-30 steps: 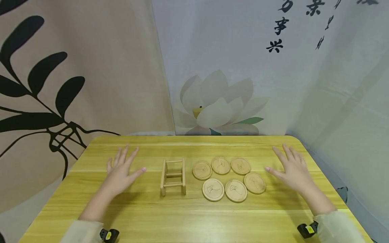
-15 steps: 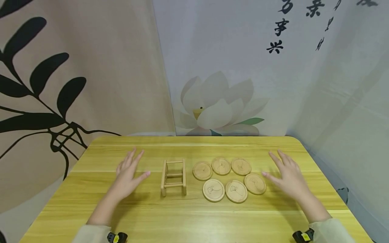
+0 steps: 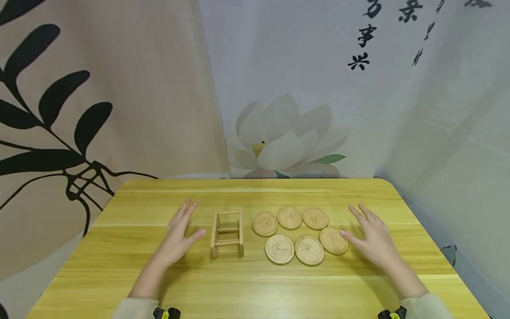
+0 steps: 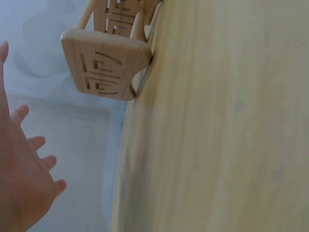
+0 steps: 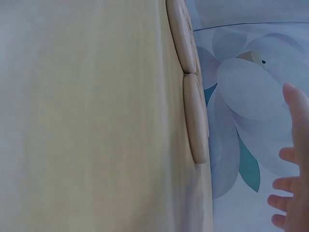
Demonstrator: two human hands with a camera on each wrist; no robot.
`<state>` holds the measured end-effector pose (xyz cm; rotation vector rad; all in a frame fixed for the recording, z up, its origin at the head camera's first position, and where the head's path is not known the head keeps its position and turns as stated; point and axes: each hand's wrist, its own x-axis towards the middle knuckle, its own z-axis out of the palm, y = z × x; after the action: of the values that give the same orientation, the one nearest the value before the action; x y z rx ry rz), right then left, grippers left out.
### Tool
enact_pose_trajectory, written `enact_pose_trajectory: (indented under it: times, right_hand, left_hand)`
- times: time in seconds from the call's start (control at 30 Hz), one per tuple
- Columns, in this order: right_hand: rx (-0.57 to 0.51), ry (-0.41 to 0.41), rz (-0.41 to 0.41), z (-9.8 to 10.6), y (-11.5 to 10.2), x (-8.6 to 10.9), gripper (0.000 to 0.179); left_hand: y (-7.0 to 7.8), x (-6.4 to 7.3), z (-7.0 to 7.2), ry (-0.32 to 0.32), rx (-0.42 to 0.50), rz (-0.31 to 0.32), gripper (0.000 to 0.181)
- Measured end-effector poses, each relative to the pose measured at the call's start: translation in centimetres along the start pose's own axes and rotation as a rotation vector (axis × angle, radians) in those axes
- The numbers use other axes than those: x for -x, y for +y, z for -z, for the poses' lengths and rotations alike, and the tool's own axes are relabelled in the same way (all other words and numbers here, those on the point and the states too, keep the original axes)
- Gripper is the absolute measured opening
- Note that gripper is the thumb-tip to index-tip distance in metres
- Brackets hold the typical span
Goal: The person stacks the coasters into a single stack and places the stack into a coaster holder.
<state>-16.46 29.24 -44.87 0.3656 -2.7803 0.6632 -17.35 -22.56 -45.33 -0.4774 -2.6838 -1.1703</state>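
My left hand point(image 3: 178, 239) hovers above the table, fingers extended and thumb spread toward a small wooden rack point(image 3: 227, 230). In the left wrist view the rack's end panel point(image 4: 104, 63) shows cut-out slots, and the hand holds nothing. Several round wooden coasters point(image 3: 280, 249), each engraved with a ginkgo leaf, lie flat in a loose ring right of the rack. My right hand point(image 3: 372, 239) is held over the right side, its thumb tip close to the rightmost coaster point(image 3: 334, 241); whether they touch is unclear. It grips nothing.
The wooden table point(image 3: 255, 292) has rounded far corners. Behind it hangs a printed curtain point(image 3: 295, 57) with a lotus, dark leaves and characters. A small black device point(image 3: 166, 313) sits at the left wrist, another point(image 3: 392, 313) at the right.
Both hands have moved inward and slightly nearer to me, the left toward the rack, the right toward the coasters. Rack and coasters lie where they were.
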Motion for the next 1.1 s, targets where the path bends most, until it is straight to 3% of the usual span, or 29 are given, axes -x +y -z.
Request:
enact_pose_trajectory:
  times: [0.3, 0.6, 1.1]
  right_hand:
    - [-0.056, -0.010, -0.009, -1.0, -0.4, 0.6, 0.074]
    - [-0.146, -0.039, -0.016, -1.8, -0.4, 1.2, 0.074]
    - [-0.242, -0.091, -0.039, -3.2, 0.1, 1.7, 0.078]
  left_hand:
    - [0.0, 0.1, -1.2, -0.007, 0.119, -0.029, 0.080]
    - [-0.4, 0.4, -2.2, -0.058, 0.259, -0.040, 0.078]
    - [-1.3, 0.6, -3.5, -0.117, 0.397, -0.054, 0.080]
